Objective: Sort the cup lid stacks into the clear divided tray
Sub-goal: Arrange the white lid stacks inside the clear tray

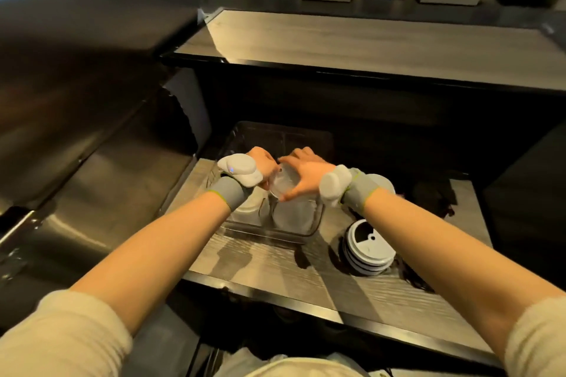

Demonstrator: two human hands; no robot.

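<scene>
Both my hands hold a stack of clear lids (283, 185) over the clear divided tray (301, 234). My left hand (263, 164) grips the stack from the left and my right hand (307, 170) grips it from the right, fingers curled round it. White lids (294, 213) lie in the tray's near compartments, partly hidden by my wrists. A stack of white lids (369, 249) stands on the counter to the right of the tray. Another white lid stack (387, 185) shows behind my right wrist.
The tray sits on a grey wood-grain counter (269, 266) with a black front edge. A higher counter (367, 43) runs behind it. Steel surfaces (92, 162) fill the left side. A dark object (435, 196) lies at the counter's right.
</scene>
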